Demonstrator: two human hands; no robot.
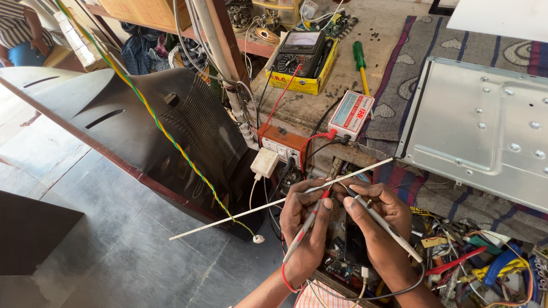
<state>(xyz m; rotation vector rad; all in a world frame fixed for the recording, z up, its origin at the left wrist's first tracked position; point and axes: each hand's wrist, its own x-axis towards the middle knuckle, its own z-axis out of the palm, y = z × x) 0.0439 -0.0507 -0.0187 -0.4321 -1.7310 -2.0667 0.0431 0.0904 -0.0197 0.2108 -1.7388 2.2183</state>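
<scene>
My left hand [305,225] pinches the red-tipped probe [306,224], my right hand [379,219] pinches the black-tipped probe [383,223]. Both tips touch the thin white strip [251,210], held between both hands and running from 8 to 2 o'clock. White tester box [351,114] at 12, metal panel [485,125] at 2.

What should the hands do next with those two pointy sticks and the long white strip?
Probably slide both tips a little along the strip to its next contact spot. The left hand holds the red test probe and the right hand holds the grey test probe, both tips touching the long white LED strip, which lies across the fingers with much of it stretching away.
</scene>
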